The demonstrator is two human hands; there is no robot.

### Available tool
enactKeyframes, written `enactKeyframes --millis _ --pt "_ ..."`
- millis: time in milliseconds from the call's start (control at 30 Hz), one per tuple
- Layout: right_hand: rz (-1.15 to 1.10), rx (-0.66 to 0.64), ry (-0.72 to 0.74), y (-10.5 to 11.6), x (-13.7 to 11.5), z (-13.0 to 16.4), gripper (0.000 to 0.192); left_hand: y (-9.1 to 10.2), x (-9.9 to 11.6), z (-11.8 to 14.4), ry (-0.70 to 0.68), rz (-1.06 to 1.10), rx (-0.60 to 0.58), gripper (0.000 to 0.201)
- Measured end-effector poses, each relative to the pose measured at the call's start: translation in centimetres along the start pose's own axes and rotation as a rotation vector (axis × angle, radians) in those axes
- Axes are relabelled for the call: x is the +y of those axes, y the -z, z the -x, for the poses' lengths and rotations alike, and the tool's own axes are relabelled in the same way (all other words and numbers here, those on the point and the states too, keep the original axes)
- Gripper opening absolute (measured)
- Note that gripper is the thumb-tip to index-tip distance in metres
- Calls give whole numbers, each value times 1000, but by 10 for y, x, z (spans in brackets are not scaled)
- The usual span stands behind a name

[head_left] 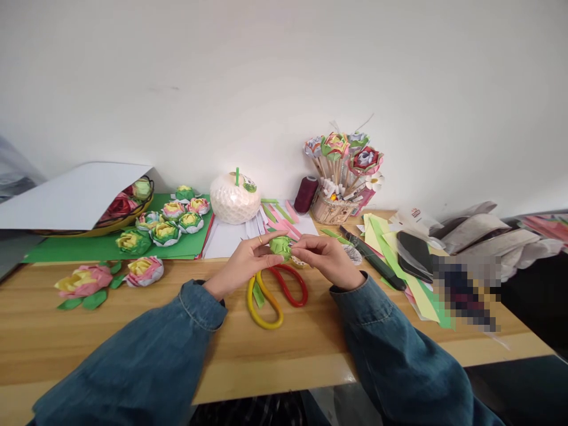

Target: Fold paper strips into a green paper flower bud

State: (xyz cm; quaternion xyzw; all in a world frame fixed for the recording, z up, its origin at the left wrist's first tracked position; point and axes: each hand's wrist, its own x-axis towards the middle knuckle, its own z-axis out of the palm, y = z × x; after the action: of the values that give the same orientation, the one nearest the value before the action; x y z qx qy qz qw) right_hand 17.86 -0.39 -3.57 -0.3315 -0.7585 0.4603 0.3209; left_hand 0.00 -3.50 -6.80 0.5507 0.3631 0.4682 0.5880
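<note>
Head view: left hand [243, 264] and right hand [326, 258] pinch a green paper flower [281, 246] just above the scissors [275, 291], fingertips closed on it; folding seems midway; next likely needs careful petal shaping

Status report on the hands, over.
Left hand and right hand both pinching green paper flower. Scissors on table beneath. Nothing in the way.
</note>
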Motion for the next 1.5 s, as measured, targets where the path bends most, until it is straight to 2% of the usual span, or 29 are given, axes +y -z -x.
enactKeyframes --millis 267,467,567,733,933,1100,1333,1500 --pt "-56 39 -116 -4 0 0 31 2 -6 -2 -15 -40 12 59" --pt "-111 21 -185 -6 0 0 27 2 -3 -1 12 8 36 62" --pt "-29 49 -113 -7 0 1 22 0 -3 -1 7 19 46 60" --pt "269 132 80 -9 0 2 12 -2 -3 -2 31 27 61 57" --pt "426 161 193 -9 4 2 15 -1 -5 -4 -7 10 66 55" --pt "491 179 198 -9 5 1 14 -3 -7 -4 -48 -52 68 54" --pt "635 306 240 -17 8 3 14 -8 -8 -3 -104 -161 168 48" --pt "584 313 205 -17 8 4 15 -8 -10 -3 -117 -194 178 49"
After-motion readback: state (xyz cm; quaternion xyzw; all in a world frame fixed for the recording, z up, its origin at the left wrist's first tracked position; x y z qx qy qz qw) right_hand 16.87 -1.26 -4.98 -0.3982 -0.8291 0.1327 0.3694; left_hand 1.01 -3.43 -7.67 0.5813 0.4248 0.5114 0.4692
